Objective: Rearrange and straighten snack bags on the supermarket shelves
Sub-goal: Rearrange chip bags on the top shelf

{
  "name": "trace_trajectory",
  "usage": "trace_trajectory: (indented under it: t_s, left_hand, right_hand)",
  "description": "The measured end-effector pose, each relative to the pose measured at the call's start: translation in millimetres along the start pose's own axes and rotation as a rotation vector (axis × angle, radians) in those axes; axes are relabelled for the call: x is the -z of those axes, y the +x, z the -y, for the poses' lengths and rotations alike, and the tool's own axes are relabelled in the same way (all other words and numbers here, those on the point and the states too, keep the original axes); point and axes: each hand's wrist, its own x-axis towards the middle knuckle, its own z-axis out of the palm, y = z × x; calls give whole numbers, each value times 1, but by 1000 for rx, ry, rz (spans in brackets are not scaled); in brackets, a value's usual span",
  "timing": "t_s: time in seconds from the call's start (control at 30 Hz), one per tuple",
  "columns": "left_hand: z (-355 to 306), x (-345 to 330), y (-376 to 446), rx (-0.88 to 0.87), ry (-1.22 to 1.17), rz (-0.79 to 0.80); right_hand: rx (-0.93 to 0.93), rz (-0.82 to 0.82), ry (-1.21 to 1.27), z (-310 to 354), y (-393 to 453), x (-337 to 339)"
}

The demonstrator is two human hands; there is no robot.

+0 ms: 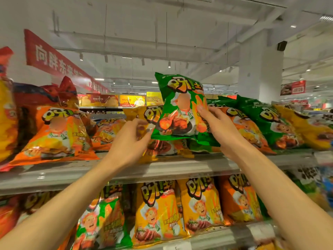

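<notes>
A green snack bag [177, 109] stands upright above the top shelf [162, 170], lifted a little over the bags behind it. My right hand [219, 127] grips its right edge, fingers on the front. My left hand [132, 139] pinches its lower left corner. A yellow bag [144, 114] lies just behind, between my hands. To the left an orange bag [57, 134] leans back on the shelf. At the right, an orange bag [246, 127], a green bag [270, 120] and a yellow bag [306, 127] lie slumped.
The lower shelf [216, 237] holds a row of upright bags: a green one [102, 221], two yellow ones [156, 213] and an orange one [239, 199]. Red and yellow bags [36, 98] pile up at the far left. A white pillar [259, 65] stands behind.
</notes>
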Motion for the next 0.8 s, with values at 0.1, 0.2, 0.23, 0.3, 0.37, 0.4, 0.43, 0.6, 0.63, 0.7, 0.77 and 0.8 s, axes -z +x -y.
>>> trace_trajectory:
  t_s: [0.1,0.2,0.23,0.3,0.37,0.4,0.43,0.6,0.63,0.7,0.77,0.8]
  left_hand:
    - [2,-11,-2,-12,136,7]
    - [7,-15,1,128,128,46]
    - [9,-16,3,160,98,85]
    - [10,-18,4,180,31,161]
    - [11,-20,4,162,3,186]
    - [11,-20,3,148,0,175]
    - [12,-21,3,137,-4,160]
    - [16,-20,0,93,5,132]
    - [16,-19,0,91,10,132]
    - [17,-18,0,94,39,130]
    - [17,-18,1,113,64,147]
    - [18,-18,1,120,59,152]
  right_hand:
    - [-13,-8,39,-4,1,7]
    - [-5,-27,52,-8,3,15]
    - [-7,-28,53,-10,4,17]
    - [-27,-10,58,-13,5,21]
    - [-46,10,61,-15,4,22]
    - [-47,15,55,-16,4,22]
    - [-42,16,44,-16,3,22]
    - [-22,10,18,-17,0,19]
    - [-22,12,24,-17,0,19]
    - [-17,20,34,-17,-1,19]
    - [-10,27,32,-19,-2,20]
    - [-8,33,31,-19,-2,20]
